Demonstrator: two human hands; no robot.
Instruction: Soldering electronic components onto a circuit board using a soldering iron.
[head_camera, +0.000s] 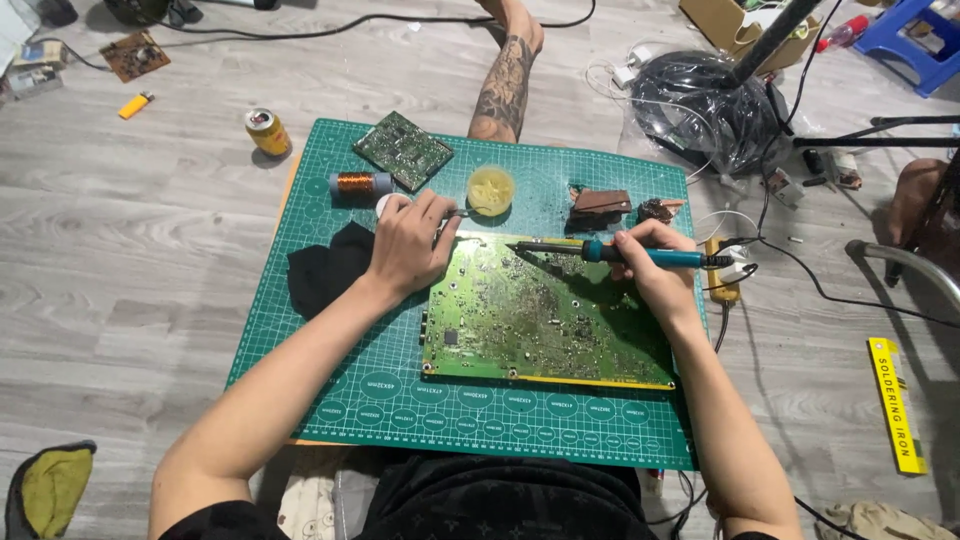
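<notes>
The scene is evenly and fairly brightly lit by soft light from above, with no deep darkness anywhere. Shadows are short and soft: a faint one lies under the left hand (408, 250) on the mat (400, 400), another under the right hand (655, 270) across the board (520, 320). The board's solder points give small glints, and the can (267, 131) shows a mild shine. Focus is sharp in the middle. The wide lens bends the floor planks (120, 280) toward the edges, and the corners are slightly softer. Colours look natural, with no motion blur on the hands.
</notes>
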